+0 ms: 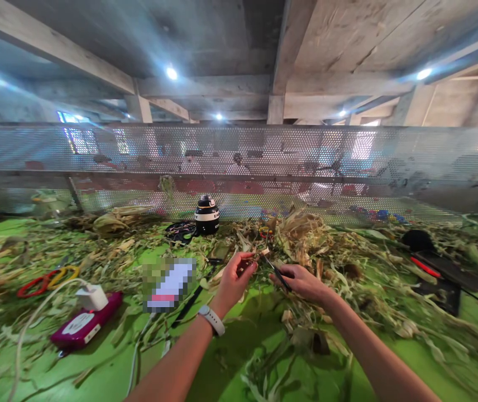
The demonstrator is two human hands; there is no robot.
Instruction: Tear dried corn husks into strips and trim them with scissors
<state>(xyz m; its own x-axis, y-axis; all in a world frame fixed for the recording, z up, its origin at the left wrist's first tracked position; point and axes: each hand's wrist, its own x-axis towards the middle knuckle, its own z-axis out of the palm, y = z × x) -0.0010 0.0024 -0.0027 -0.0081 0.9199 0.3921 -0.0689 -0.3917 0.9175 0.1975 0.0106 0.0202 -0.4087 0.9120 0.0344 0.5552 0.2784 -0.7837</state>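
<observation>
My left hand (235,276), a white watch (212,319) on its wrist, pinches a thin strip of dried leaf (259,254) between thumb and fingers. My right hand (301,281) is closed round a pair of dark scissors (276,272), whose blades point up toward that strip. Both hands hover over the green table (239,335), amid heaps of dried corn husks (306,234).
A magenta power bank (86,322) with a white plug and cable lies at left, beside red and yellow scissors (44,281). A black and white pot-like device (206,214) stands at the back. Dark trays (444,279) sit right. A perforated metal screen (239,167) closes the far side.
</observation>
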